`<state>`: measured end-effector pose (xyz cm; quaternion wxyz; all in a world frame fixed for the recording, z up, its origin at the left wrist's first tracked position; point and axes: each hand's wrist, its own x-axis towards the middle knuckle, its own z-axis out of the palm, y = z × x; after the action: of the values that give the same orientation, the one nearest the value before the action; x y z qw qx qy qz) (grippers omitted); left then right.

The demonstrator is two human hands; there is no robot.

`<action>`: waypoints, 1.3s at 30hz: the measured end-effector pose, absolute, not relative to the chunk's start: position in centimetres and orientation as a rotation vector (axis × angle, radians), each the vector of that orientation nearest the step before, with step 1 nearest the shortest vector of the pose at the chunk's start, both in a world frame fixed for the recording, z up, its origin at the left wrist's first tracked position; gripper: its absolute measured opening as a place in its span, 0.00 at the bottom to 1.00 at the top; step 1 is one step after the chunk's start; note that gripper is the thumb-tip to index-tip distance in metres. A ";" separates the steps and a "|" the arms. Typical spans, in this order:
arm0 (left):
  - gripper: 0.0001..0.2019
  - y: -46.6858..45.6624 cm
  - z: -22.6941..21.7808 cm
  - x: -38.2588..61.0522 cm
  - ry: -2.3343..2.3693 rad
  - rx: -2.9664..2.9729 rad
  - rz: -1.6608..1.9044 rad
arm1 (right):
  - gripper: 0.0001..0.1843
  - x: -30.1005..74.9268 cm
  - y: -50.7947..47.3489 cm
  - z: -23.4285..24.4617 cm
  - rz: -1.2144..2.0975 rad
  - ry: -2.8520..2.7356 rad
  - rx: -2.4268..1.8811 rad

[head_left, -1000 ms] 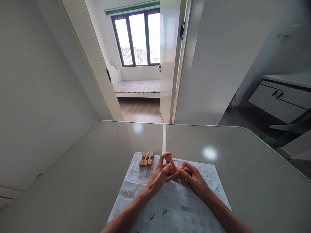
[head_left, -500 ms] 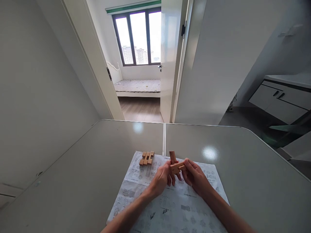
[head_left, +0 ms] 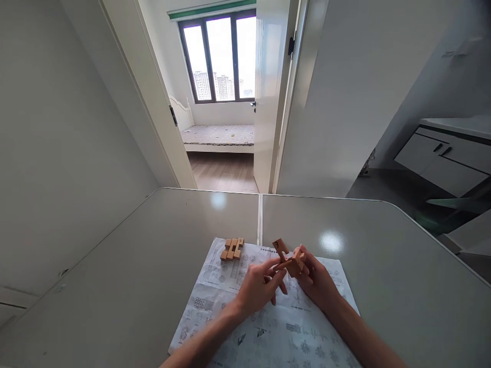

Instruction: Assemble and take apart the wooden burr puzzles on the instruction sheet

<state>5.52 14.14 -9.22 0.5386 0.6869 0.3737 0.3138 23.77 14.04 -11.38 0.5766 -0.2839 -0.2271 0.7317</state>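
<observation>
Above the printed sheet [head_left: 264, 317], my right hand [head_left: 320, 283] grips a cluster of interlocking wooden puzzle pieces [head_left: 296, 264]. One notched piece [head_left: 280, 247], with a dark mark on its end, sticks up and to the left from the cluster. My left hand [head_left: 259, 286] pinches a thin wooden end on the cluster's left side between thumb and fingers. How the pieces join is partly hidden by the fingers. Several more notched wooden pieces [head_left: 231, 249] lie side by side at the sheet's far left corner.
The sheet, printed with diagrams, rests on a glossy grey table [head_left: 134, 286] with a seam down its middle. A wall [head_left: 76, 128] stands at the left. Beyond the far edge are an open door [head_left: 266, 102] and a bed [head_left: 218, 135]; a white cabinet [head_left: 441, 153] is at right.
The cluster has turned and shifted right, into my right hand. My left hand has moved its grip to the cluster's left end. The upright piece now leans left.
</observation>
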 end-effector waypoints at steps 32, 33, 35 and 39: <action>0.37 13.6 -10.6 5.5 0.915 1.764 0.935 | 0.34 23.3 13.4 -10.3 1.847 -0.684 -0.699; 0.37 13.6 -10.6 5.5 0.914 1.761 0.940 | 0.35 23.2 13.4 -10.4 1.846 -0.688 -0.699; 0.37 13.5 -10.5 5.5 0.903 1.753 0.944 | 0.35 23.2 13.4 -10.4 1.850 -0.698 -0.701; 0.36 13.4 -10.3 5.5 0.904 1.728 0.932 | 0.35 23.4 13.5 -10.7 1.816 -0.735 -0.761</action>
<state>5.51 13.43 -10.29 0.4707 0.7054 0.3688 0.3806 23.38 13.51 -10.72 0.4966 -0.3143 -0.3036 0.7499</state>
